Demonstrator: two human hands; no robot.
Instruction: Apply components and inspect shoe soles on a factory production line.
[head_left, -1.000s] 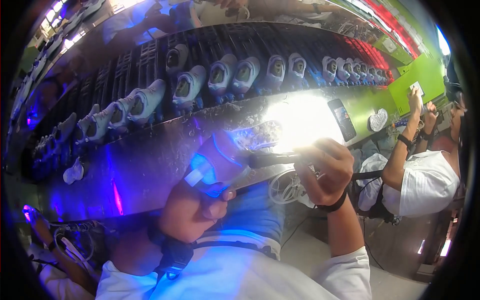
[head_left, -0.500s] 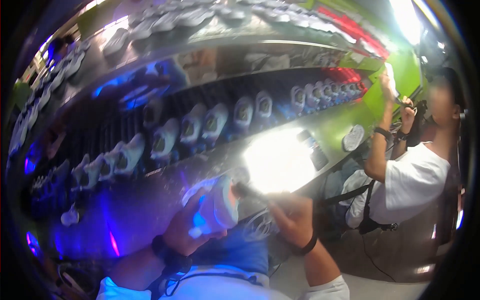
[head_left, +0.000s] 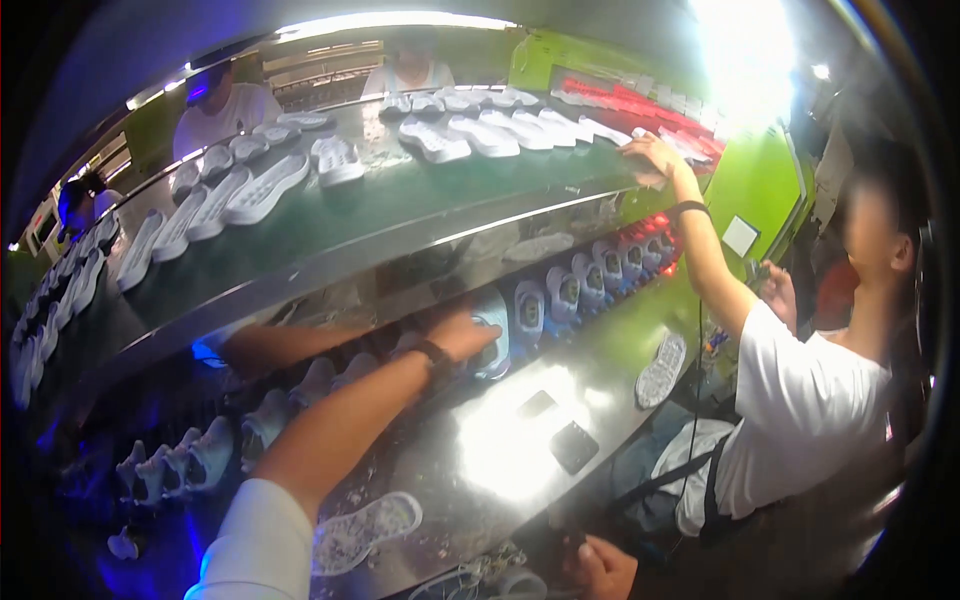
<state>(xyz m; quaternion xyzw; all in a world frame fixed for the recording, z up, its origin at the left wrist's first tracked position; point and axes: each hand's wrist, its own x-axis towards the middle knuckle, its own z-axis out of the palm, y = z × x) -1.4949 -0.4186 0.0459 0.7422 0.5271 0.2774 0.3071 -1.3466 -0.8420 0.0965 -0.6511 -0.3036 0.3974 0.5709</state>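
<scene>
White shoe (head_left: 497,350) — one — gripped by left hand (head_left: 463,335).

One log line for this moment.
left grip: on pale shoe, lower row | right grip: near lower edge, contents unclear | bench: loose sole, phone

Glossy metal bench (head_left: 430,462); matt cloth sleeve (head_left: 258,540); smooth-looking shoe (head_left: 495,312).

Green shelf (head_left: 365,210): we've got white soles (head_left: 430,140)!
Dark rack (head_left: 165,415): lined-up shoes (head_left: 530,308).
Metal bench (head_left: 425,455): we spot phone (head_left: 574,447), two soles (head_left: 661,372).
</scene>
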